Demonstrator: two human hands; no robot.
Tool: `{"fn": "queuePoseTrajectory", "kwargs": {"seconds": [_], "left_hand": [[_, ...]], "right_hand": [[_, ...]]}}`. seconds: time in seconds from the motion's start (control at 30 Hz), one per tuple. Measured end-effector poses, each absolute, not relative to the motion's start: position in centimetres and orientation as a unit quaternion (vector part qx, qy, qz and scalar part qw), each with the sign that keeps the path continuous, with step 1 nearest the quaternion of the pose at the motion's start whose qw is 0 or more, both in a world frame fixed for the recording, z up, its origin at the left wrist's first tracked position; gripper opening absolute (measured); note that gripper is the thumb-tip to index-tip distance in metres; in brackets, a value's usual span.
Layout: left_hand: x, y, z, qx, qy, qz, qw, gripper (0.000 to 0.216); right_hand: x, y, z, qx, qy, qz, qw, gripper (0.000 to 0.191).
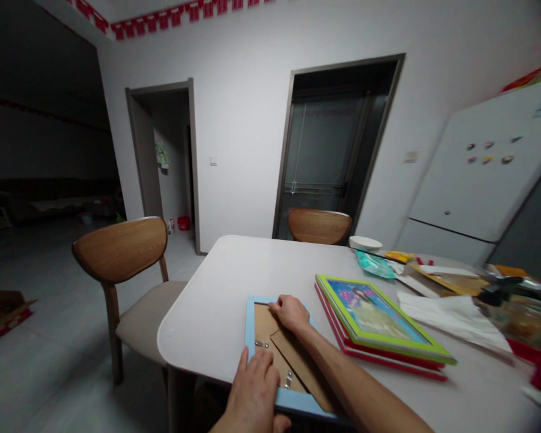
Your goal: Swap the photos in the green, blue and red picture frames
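Observation:
A light blue picture frame (249,325) lies face down at the table's near edge, its brown backing board (264,322) and folded stand flap (297,355) showing. Small metal clips (288,379) sit on the backing. My left hand (256,385) grips the frame's lower left corner, fingers over the top and thumb low at the near edge. At the far end of the backing, my right hand (292,313) is closed, its curled fingertips against the board near the frame's inner edge. Whatever those fingers pinch is hidden. My right forearm covers the frame's right side.
Right of my hands, a green picture frame (354,325) with a photo lies on red frames (388,359). Beyond are white paper (451,316), a teal packet (374,264), a white bowl (365,243) and clutter. Wooden chairs (126,246) stand left and behind the table (207,288).

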State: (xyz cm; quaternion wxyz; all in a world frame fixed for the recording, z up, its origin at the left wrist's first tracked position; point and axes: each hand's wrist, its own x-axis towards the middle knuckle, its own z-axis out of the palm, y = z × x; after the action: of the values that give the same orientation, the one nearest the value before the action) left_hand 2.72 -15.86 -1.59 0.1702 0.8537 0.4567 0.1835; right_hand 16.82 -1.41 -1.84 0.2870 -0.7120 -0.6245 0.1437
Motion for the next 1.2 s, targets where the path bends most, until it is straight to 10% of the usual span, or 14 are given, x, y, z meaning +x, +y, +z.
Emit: {"fn": "queuePoseTrajectory", "kwargs": {"seconds": [0.33,0.5,0.67,0.83,1.2], "left_hand": [[2.3,-14.0,1.1,0.77,0.426,0.406,0.247,0.021],[6.1,-14.6,3.4,0.612,0.366,0.569,0.41,0.02],[8.5,-13.2,5.2,0.577,0.307,0.625,0.426,0.034],[11.2,-10.4,5.4,0.554,0.32,0.566,0.52,0.04],[19.3,-8.2,-0.3,0.654,0.411,0.422,0.473,0.041]], "right_hand": [[21.9,-7.8,-0.7,-0.633,-0.517,0.291,0.498,0.041],[16.9,-11.5,-1.3,-0.472,-0.417,0.554,0.544,0.041],[19.6,-11.0,1.4,-0.449,-0.374,0.462,0.668,0.053],[31.6,-9.2,4.7,-0.702,-0.425,0.251,0.513,0.057],[41.9,-7.6,3.3,-0.768,-0.442,0.229,0.402,0.042]]}}
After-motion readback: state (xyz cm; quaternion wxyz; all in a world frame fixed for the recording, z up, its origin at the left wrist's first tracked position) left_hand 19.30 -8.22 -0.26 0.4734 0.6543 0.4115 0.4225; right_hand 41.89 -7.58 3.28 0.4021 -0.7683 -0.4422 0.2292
